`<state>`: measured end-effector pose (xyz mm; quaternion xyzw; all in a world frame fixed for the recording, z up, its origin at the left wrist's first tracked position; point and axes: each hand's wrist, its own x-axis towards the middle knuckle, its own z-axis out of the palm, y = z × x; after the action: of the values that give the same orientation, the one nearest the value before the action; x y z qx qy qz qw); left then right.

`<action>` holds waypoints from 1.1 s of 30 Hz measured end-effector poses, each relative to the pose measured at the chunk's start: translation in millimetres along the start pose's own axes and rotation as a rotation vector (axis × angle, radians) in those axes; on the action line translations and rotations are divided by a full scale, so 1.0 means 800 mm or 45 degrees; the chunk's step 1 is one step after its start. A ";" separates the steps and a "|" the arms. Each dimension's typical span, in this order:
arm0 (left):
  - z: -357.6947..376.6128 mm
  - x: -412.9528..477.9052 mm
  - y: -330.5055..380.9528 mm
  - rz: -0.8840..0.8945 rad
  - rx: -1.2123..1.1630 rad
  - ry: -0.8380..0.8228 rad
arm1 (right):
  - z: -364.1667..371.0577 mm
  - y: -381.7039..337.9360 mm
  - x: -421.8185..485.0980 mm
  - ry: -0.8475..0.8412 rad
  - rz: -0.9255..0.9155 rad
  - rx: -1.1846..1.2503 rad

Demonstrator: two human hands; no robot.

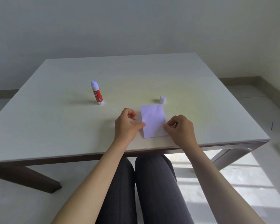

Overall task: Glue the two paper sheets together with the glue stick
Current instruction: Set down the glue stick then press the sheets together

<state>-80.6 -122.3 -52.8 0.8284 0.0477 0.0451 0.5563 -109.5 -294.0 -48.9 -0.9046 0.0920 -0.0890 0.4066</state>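
Paper [153, 121] flat by the table's [55, 123] near edge, left hand [128, 125] thumb pressing its left edge, fingers loosely curled, right hand [180, 128] pinching its right edge, cap [163, 99] just beyond, uncapped glue stick [97, 92] upright far left.

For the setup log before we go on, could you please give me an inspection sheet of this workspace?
Surface: white table, bare and flat.
Job's things: glue stick upright, uncapped, on the left; cap standing apart, just beyond the paper, which lies flat near the front edge. Only one sheet face shows; whether a second lies under it cannot be told.
Clutter: nothing seen.
Hands: left hand, thumb touching the paper's left edge; right hand, fingers curled at its right edge, grip unclear.
Cables: nothing seen.
Surroundings: plain wall, pale floor, knees below the table.
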 end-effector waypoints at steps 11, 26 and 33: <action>0.004 0.001 -0.003 0.068 0.135 -0.010 | 0.011 0.009 -0.001 0.065 -0.082 -0.063; -0.020 0.015 -0.016 0.475 0.956 -0.231 | 0.037 0.006 0.000 -0.214 -0.468 -0.743; -0.082 0.038 -0.035 0.514 1.183 -0.477 | 0.078 -0.027 -0.010 -0.228 -0.527 -0.761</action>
<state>-59.9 -47.2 -53.5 0.9737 -0.1976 -0.0231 0.1107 -100.3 -233.1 -73.9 -0.9870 -0.1070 -0.0591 0.1043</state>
